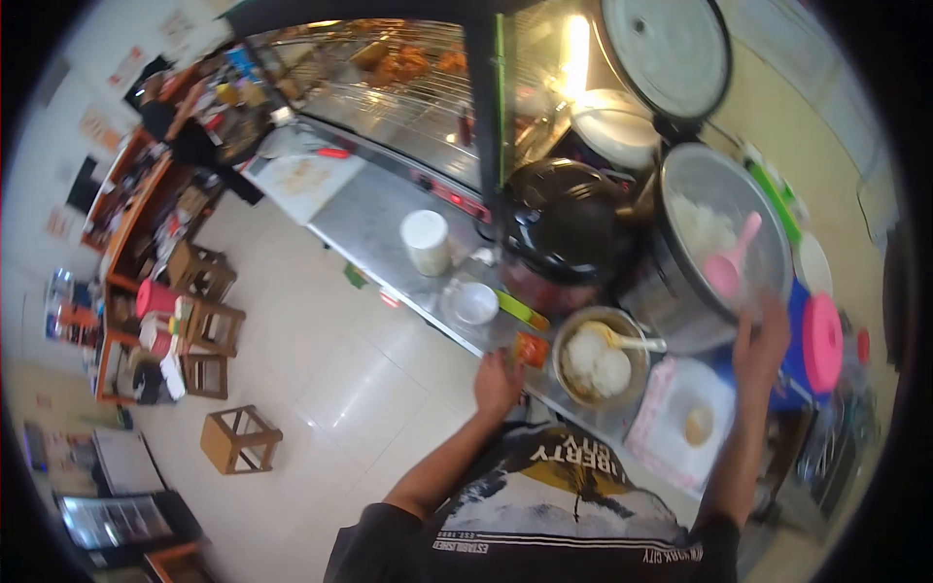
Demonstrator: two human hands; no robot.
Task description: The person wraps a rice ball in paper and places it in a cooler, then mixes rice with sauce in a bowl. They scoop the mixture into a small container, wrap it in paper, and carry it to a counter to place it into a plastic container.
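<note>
My left hand point(499, 385) is at the front edge of the steel counter, fingers closed at the side of a small red-orange packet point(531, 349). To the right of the packet stands a metal bowl point(558, 367) with round white portions and a light-handled utensil point(637, 342) in it. My right hand point(761, 337) is over the near rim of a large rice pot point(671, 282), its fingers smeared by motion; I cannot tell what they hold. Inside the pot, a pink scoop point(724, 276) lies against the white rice point(702, 225), close to those fingers.
A black lidded pot point(564, 219) stands beside a lit glass food cabinet point(389, 97). On the counter are a white tub point(426, 243), a small white cup point(474, 303) and a lined white tray point(671, 428). A wooden stool point(238, 440) and a person point(190, 136) are across the room.
</note>
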